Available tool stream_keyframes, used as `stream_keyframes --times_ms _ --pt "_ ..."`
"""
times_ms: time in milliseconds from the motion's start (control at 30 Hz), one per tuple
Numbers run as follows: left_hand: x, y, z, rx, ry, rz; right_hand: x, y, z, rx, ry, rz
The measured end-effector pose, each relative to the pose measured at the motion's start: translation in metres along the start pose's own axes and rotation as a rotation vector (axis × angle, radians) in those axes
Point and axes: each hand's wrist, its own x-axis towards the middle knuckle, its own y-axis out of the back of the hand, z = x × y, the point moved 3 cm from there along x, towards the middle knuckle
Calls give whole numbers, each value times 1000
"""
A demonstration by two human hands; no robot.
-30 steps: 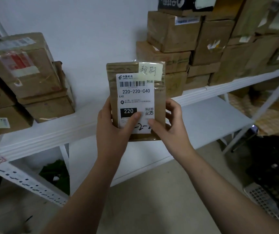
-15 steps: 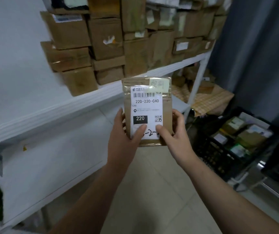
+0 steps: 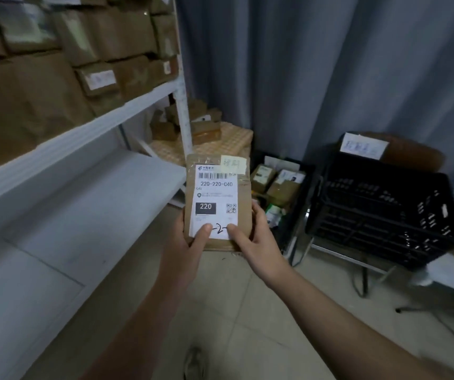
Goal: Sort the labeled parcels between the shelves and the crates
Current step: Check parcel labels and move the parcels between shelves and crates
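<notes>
Brown, flat and held upright by its lower edge only, the parcel [image 3: 217, 201] is gripped between left hand [image 3: 186, 248] and right hand [image 3: 256, 239] just left of the crates [image 3: 385, 209], where a misread label could send it wrong.

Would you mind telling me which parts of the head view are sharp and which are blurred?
Head view: the parcel label reads clearly; the shelf boxes at left are smeared by blur; dim overall, edges bowed by the wide lens.
</notes>
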Motion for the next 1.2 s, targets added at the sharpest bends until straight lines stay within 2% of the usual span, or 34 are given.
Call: stream_keyframes --times_ms 300,533,733,900,1000,1200 --pt "138 -34 -27 91 14 -136 116 26 31 -18 -73 66" --pt "264 -62 -65 147 71 -278 214 35 84 125 -275 154" --pt "340 -123 -121 146 193 -343 278 72 143 113 -453 253" --pt "391 -184 -172 180 254 -383 334 116 187 -69 -508 308" --pt "420 -225 -207 208 291 -440 374 144 223 -260 -520 302" --pt "464 -283 -270 377 201 -633 424 171 310 -535 -540 204"
